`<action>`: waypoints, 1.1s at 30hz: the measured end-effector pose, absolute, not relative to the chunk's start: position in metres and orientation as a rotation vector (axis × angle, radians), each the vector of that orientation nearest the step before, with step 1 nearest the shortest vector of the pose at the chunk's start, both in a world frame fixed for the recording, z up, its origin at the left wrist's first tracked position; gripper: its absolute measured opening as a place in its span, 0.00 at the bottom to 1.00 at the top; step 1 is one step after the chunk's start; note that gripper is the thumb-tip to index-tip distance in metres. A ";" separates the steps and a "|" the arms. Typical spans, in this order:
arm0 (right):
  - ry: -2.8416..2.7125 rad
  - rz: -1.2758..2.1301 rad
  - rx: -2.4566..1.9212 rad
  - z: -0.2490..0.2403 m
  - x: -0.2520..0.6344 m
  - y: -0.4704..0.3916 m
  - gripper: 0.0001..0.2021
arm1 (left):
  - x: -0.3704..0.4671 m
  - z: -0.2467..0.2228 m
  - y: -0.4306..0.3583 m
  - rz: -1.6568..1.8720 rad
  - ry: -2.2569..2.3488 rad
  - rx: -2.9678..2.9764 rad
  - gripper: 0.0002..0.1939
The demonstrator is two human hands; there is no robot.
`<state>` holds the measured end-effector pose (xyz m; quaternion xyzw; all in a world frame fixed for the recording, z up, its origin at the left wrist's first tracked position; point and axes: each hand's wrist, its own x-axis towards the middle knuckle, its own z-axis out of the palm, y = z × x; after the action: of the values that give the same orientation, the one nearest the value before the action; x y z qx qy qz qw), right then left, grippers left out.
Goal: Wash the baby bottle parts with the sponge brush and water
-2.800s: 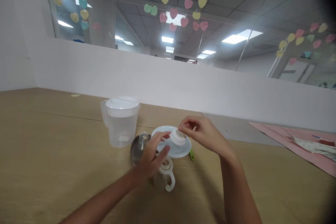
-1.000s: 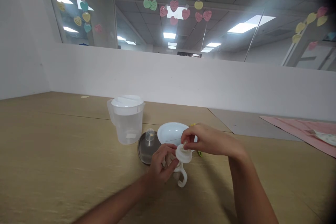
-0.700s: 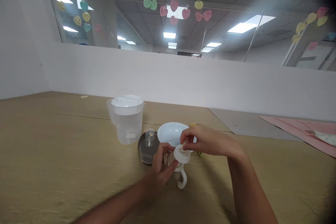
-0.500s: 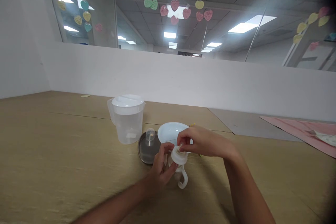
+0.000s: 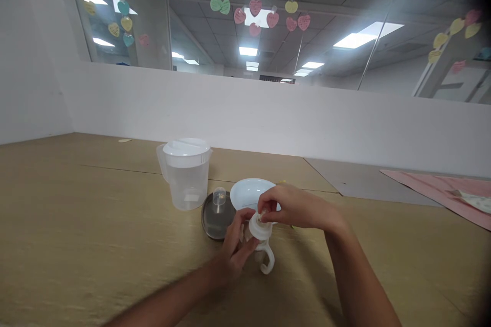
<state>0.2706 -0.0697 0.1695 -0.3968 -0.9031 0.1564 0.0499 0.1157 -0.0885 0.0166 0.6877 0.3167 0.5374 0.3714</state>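
Note:
A baby bottle (image 5: 261,230) with a white collar and a curved white handle is tilted between my hands. My left hand (image 5: 236,248) wraps round its side, thumb and fingers against the collar. From above, my right hand (image 5: 282,207) pinches the clear nipple (image 5: 261,216) at the bottle's top; the fingertips partly cover it. Just beyond my left hand, a clear dome cap (image 5: 219,197) stands on a dark grey tray (image 5: 215,225). Behind the bottle lies a white bowl (image 5: 249,191), its right part hidden by my right hand.
A clear lidded pitcher (image 5: 188,179) stands left of the tray. Something yellow-green, mostly hidden, lies behind my right hand. At the far right a pink cloth (image 5: 433,186) rests near a grey sheet (image 5: 337,179). A white wall (image 5: 245,112) with windows rises behind the table.
The bottle and both hands have shifted very slightly to the left. My grip on the bottle and the pinch at its nipple look the same.

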 end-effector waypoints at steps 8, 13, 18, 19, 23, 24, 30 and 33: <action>-2.784 0.401 -1.152 0.167 0.269 -0.069 0.07 | 0.116 0.024 -0.090 1.349 0.743 1.919 0.21; -2.796 0.437 -1.153 0.167 0.267 -0.071 0.08 | 0.115 0.025 -0.088 1.344 0.720 2.015 0.23; -2.826 0.444 -1.124 0.164 0.266 -0.071 0.11 | 0.117 0.017 -0.083 1.330 0.814 2.166 0.31; -2.834 0.448 -1.112 0.162 0.266 -0.070 0.11 | 0.118 0.017 -0.083 1.317 0.839 2.170 0.30; -2.862 0.481 -1.064 0.158 0.268 -0.066 0.15 | 0.121 0.022 -0.084 1.252 0.882 2.150 0.29; -2.871 0.487 -1.050 0.157 0.268 -0.065 0.16 | 0.121 0.024 -0.084 1.239 0.894 2.150 0.30; -2.894 0.551 -0.982 0.157 0.269 -0.061 0.17 | 0.119 0.029 -0.083 1.196 0.923 2.127 0.29; -2.908 0.600 -0.942 0.156 0.268 -0.057 0.18 | 0.118 0.030 -0.082 1.169 0.920 2.152 0.27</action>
<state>0.2682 -0.0571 0.1565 -0.3024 -0.9334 0.1926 0.0134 0.1179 -0.0824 0.0303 0.7944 0.3397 0.4314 0.2596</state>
